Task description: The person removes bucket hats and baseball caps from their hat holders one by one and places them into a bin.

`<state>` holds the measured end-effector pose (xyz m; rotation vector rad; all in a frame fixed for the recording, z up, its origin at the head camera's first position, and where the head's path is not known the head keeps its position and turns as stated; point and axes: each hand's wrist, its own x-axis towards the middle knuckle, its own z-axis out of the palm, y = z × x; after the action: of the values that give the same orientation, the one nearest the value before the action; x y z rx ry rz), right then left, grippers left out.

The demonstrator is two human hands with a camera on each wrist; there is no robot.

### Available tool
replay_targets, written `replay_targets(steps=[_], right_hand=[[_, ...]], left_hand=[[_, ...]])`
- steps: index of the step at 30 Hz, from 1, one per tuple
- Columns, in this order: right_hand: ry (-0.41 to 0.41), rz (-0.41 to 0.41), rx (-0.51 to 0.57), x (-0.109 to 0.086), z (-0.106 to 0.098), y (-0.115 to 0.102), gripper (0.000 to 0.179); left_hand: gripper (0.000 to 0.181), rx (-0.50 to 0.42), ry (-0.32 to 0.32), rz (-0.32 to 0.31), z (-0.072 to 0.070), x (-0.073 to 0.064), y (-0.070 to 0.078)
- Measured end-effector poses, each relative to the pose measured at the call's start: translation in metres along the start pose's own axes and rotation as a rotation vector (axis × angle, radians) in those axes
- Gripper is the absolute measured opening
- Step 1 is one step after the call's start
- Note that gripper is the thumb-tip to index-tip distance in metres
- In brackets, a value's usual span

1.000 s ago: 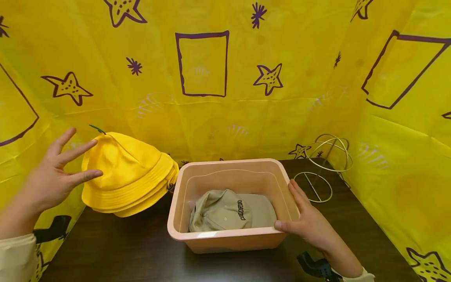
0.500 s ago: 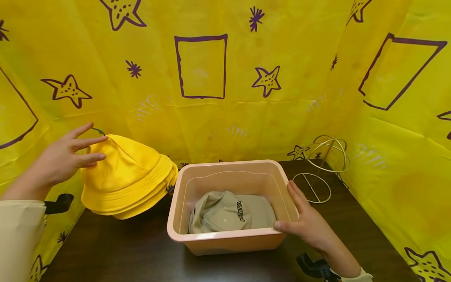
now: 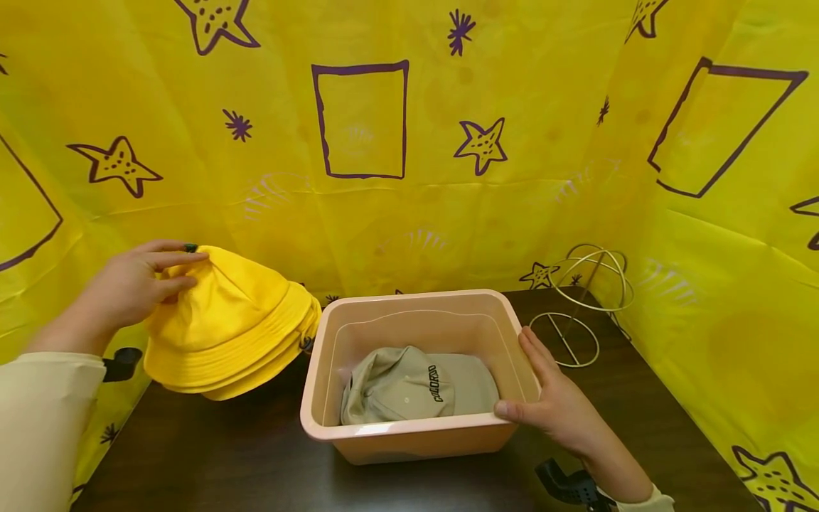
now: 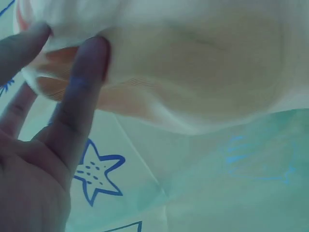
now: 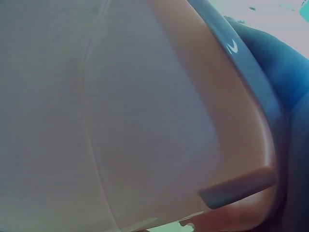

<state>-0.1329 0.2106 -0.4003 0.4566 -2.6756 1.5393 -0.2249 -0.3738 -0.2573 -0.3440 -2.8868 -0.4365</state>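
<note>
Nearest, the right hand (image 3: 557,405) grips the pink bin (image 3: 422,442) at its near right corner, thumb lapped over the rim. A khaki cap (image 3: 399,387) with dark lettering lies inside. Farther left, stacked yellow hats (image 3: 224,313) tilt, brims layered; the left hand (image 3: 137,284) touches the crown, fingers slightly parted, though whether they pinch it I cannot tell. Only the left wrist view shows cloth folding between those fingers.

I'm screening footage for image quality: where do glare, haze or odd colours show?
Head: mostly sharp, with white glare on the near rim of the bin; left wrist: hat pale and soft, backdrop cast greenish; right wrist: bin's inside hazy, small bright glint on its rim.
</note>
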Motion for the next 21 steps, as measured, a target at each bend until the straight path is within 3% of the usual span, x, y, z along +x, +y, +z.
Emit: replay_targets(steps=[6, 12, 17, 21], right_hand=[[0.002, -0.006, -0.004, -0.001, 0.000, 0.000, 0.115], [-0.001, -0.015, 0.000, 0.000, 0.000, -0.002, 0.116], [0.002, -0.008, 0.000, 0.000, 0.000, -0.002, 0.116], [0.002, -0.010, -0.004, 0.000, 0.000, -0.002, 0.116]], left_hand=[[0.031, 0.034, 0.086, 0.039, 0.004, 0.003, 0.000], [0.026, 0.052, 0.163, 0.060, 0.000, 0.006, 0.004], [0.027, 0.039, 0.197, 0.030, -0.006, 0.006, 0.009], [0.030, 0.025, 0.233, -0.048, -0.012, 0.005, 0.010]])
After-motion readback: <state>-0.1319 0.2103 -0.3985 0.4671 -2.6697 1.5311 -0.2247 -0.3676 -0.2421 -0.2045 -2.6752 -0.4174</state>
